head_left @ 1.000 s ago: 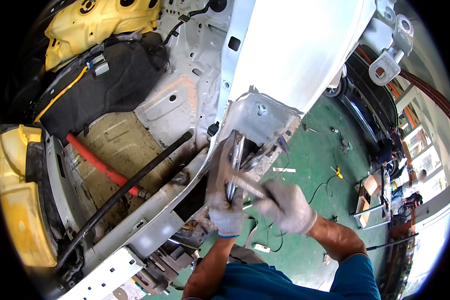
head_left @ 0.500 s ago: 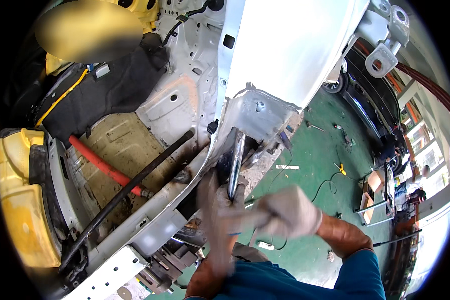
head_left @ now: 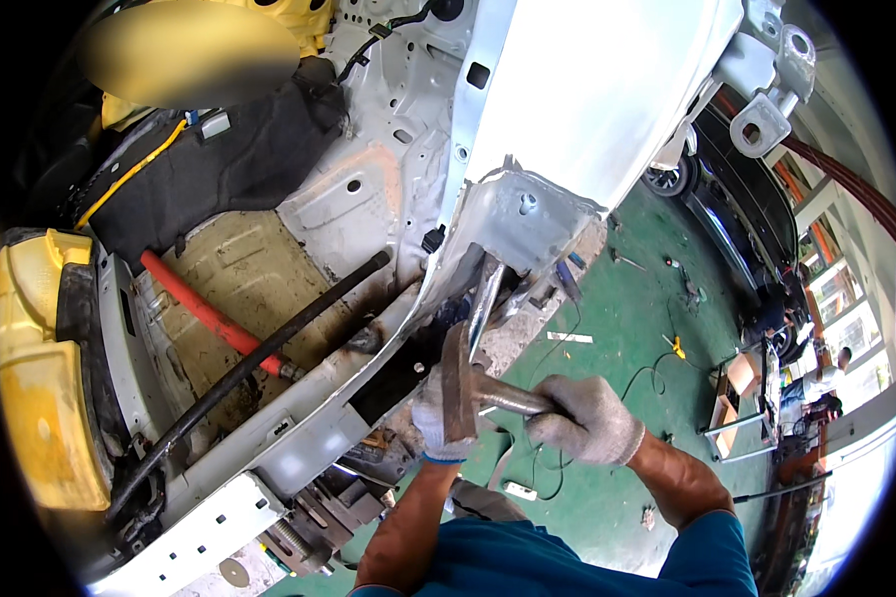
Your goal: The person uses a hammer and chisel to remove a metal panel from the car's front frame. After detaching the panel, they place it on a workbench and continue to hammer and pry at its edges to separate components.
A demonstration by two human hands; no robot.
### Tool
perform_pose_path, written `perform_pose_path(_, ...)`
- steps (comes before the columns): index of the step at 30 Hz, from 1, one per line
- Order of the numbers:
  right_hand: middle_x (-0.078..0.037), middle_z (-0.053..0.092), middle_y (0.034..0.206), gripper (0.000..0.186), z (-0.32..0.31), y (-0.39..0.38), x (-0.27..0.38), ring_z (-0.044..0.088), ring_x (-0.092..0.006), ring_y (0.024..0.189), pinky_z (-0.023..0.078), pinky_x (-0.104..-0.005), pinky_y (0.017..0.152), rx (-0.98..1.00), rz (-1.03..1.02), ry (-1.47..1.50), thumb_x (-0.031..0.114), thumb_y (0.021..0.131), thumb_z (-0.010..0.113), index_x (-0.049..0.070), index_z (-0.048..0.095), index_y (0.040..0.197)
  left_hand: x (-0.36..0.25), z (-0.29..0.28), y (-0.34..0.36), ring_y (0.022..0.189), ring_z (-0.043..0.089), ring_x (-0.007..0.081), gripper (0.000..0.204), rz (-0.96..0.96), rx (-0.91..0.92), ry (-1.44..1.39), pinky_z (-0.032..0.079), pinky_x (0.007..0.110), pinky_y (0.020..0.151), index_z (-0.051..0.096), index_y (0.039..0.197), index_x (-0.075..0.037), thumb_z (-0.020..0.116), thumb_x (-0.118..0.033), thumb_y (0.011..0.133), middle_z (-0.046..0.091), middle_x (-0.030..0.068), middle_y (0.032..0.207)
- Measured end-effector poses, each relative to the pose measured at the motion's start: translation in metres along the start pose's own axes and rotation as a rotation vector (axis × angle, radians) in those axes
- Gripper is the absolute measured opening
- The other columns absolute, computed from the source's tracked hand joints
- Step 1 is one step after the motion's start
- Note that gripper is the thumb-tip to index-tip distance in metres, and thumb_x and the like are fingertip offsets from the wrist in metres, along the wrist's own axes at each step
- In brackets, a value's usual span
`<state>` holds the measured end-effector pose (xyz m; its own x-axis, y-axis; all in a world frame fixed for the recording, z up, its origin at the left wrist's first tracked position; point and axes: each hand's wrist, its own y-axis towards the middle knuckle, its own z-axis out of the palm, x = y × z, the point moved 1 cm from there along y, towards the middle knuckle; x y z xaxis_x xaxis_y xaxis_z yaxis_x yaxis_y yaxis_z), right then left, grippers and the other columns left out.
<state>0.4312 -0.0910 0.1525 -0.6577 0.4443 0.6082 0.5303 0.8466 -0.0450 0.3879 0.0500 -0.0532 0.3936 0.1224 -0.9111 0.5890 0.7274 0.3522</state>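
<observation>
Steel tool: hammer [head_left: 460, 383], rusty head, shaft running right into the right hand [head_left: 587, 418]; head sits at the butt end of the chisel [head_left: 482, 298].
Right grip: grey knit glove, fingers clenched round the hammer shaft, well back from the head.
Left grip: left hand [head_left: 436, 423], grey glove with blue cuff, closed round the lower end of the chisel, partly hidden behind the hammer head, so the finger wrap is only half seen.
Chisel: bright metal bar, rises up and slightly right from the left grip, tip buried under the torn sheet-metal bracket [head_left: 528, 214] of the white car body.
Step in hand: judged as driving the chisel into the seam, hammer at or just off the struck end; contact cannot be told.
Next move calls for: a square blow on the butt, left hand holding the bar's angle steady, knuckles kept clear of the head.
Left of the grip: black bar [head_left: 269, 343] and red hose [head_left: 204, 313] across the bare floor pan.
Below the grip: green shop floor [head_left: 607, 338] with loose cables.
Far left: yellow panel [head_left: 35, 388].
</observation>
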Motion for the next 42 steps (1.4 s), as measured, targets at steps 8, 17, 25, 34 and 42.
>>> perform_pose_path(8, -0.013, 0.06, 0.067, 0.05, -0.008, -0.002, -0.008, 0.061, -0.0226, 0.058, 0.051, -0.0377, 0.058, -0.147, 0.123, 0.039, 0.047, 0.097, 0.068, -0.002, 0.065, 0.1, 0.0, 0.001, 0.001, 0.067, 0.064, 0.0218, 0.022, -0.088, -0.008, 0.167, 0.052, 0.036, 0.064, 0.07, 0.097, 0.0, 0.082, -0.015, 0.085, 0.071, 0.0108, 0.082)
perform_pose_path(17, -0.018, 0.064, 0.07, 0.041, -0.017, 0.005, 0.038, 0.071, -0.0321, 0.066, 0.054, -0.0432, 0.059, -0.028, -0.277, -0.169, 0.041, 0.096, 0.068, 0.0, 0.065, 0.104, -0.021, 0.012, 0.014, 0.063, 0.059, 0.0164, 0.021, -0.201, 0.007, 0.167, 0.051, 0.035, 0.061, 0.069, 0.09, -0.003, 0.083, -0.018, 0.086, 0.066, 0.0077, 0.073)
perform_pose_path(25, -0.019, 0.064, 0.076, 0.041, -0.004, 0.009, 0.025, 0.07, -0.0339, 0.071, 0.052, -0.0436, 0.063, -0.084, 0.113, 0.088, 0.041, 0.097, 0.067, 0.0, 0.065, 0.103, 0.005, 0.001, -0.001, 0.084, 0.073, 0.0254, 0.023, 0.105, 0.044, 0.409, 0.057, 0.038, 0.073, 0.071, 0.107, -0.003, 0.079, -0.016, 0.09, 0.072, 0.017, 0.094)
perform_pose_path(34, -0.014, 0.065, 0.073, 0.051, -0.001, -0.005, 0.014, 0.066, -0.029, 0.061, 0.052, -0.0392, 0.059, -0.024, -0.027, 0.078, 0.045, 0.092, 0.074, -0.003, 0.067, 0.106, 0.026, -0.004, -0.011, 0.09, 0.064, 0.0183, 0.024, -0.628, -0.04, -1.078, 0.056, 0.036, 0.083, 0.065, 0.105, -0.004, 0.08, -0.015, 0.091, 0.068, 0.0084, 0.1)
perform_pose_path(42, -0.015, 0.064, 0.07, 0.041, -0.006, -0.003, 0.006, 0.067, -0.0277, 0.063, 0.053, -0.0397, 0.06, -0.115, 0.104, 0.022, 0.039, 0.095, 0.071, -0.001, 0.067, 0.106, -0.006, -0.004, 0.009, 0.078, 0.072, 0.0211, 0.028, 0.107, -0.015, 0.198, 0.057, 0.035, 0.072, 0.07, 0.106, -0.001, 0.081, -0.018, 0.086, 0.074, 0.0108, 0.09)
